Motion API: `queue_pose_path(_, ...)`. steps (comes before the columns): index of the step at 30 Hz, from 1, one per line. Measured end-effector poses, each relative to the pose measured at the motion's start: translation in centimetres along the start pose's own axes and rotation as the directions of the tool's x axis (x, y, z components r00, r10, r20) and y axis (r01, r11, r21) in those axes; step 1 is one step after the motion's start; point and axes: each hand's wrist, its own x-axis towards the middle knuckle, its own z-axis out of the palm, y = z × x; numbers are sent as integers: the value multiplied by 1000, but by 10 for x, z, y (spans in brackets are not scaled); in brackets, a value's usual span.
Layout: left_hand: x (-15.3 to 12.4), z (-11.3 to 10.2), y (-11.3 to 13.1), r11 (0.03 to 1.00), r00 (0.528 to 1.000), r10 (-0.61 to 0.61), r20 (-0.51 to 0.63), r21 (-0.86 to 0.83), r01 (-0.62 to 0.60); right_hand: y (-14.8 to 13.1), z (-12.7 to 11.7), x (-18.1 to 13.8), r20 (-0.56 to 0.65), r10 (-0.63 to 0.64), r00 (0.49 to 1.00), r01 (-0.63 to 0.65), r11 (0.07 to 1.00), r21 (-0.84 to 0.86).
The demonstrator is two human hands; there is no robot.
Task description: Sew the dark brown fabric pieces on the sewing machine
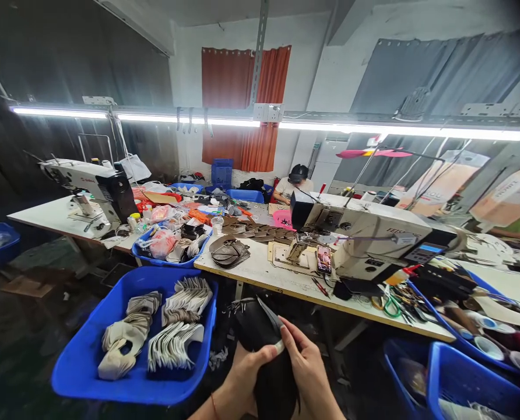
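Observation:
Both hands hold a black leather-like piece low in front of me, below the sewing table's front edge. My left hand is closed round its left side, with the thumb pressed on top. My right hand pinches its right edge, fingertips close to the left thumb. A narrow grey-edged flap stands up from the far end of the piece, and thin thread-like ends stick out there. Just beyond my hands is the white sewing machine, with a lit phone leaning near its needle area.
A blue bin with stacks of pale cut pieces stands at left. Brown pieces lie on the table. Green-handled scissors lie right. More blue bins are lower right. Another person sits beyond the table.

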Motion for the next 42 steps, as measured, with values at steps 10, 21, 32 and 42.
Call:
queue_pose_path(10,-12,8,0,949,958,212,-193,275,-155,6,-18,16,-338,3,941,-8,1000,-13)
queue_pose_path(21,-14,5,13,1000,1000,10,0,-1,-10,-32,-18,-19,-89,-27,996,27,1000,1)
queue_pose_path(32,-16,9,6,996,999,41,0,76,-41,-12,-7,-23,-144,-16,989,-2,992,-124)
queue_pose_path(42,-16,-6,2,978,986,125,-109,179,-104,-6,-32,-14,-331,-244,912,132,936,-327)
